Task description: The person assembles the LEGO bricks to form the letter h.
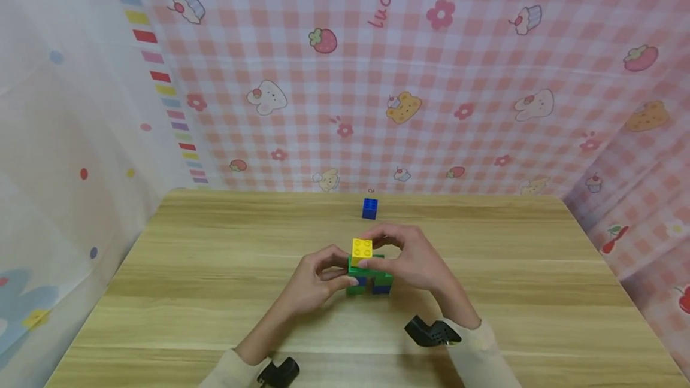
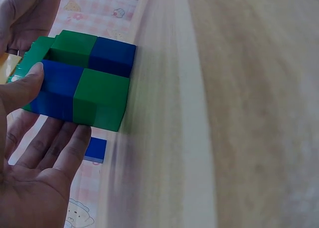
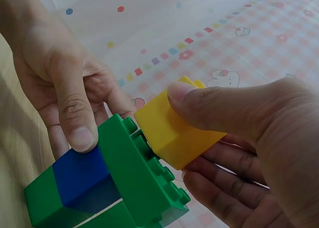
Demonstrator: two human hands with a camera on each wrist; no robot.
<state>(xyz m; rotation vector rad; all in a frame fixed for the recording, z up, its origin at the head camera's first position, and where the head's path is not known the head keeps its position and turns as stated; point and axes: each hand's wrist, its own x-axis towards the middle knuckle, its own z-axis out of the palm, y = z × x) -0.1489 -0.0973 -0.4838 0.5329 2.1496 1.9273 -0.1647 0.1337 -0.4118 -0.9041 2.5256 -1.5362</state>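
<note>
A small toy-brick structure stands on the table, with two legs of blue and green bricks and a long green brick (image 3: 134, 168) laid across the top. My left hand (image 1: 315, 280) grips its left leg, thumb on the blue brick (image 2: 57, 88) and fingers behind. My right hand (image 1: 412, 256) pinches a square yellow brick (image 1: 362, 251) between thumb and fingers. In the right wrist view the yellow brick is tilted, its lower edge right at the studs of the green brick. The right leg's blue brick (image 1: 381, 288) is at the bottom, below a green one.
A loose blue brick (image 1: 369, 208) sits near the back edge of the wooden table (image 1: 215, 244). Behind the table hangs a pink checked cloth (image 1: 356, 76), and a pale dotted cloth (image 1: 81, 136) hangs on the left. Black wrist cameras (image 1: 431, 332) are strapped at both sleeves.
</note>
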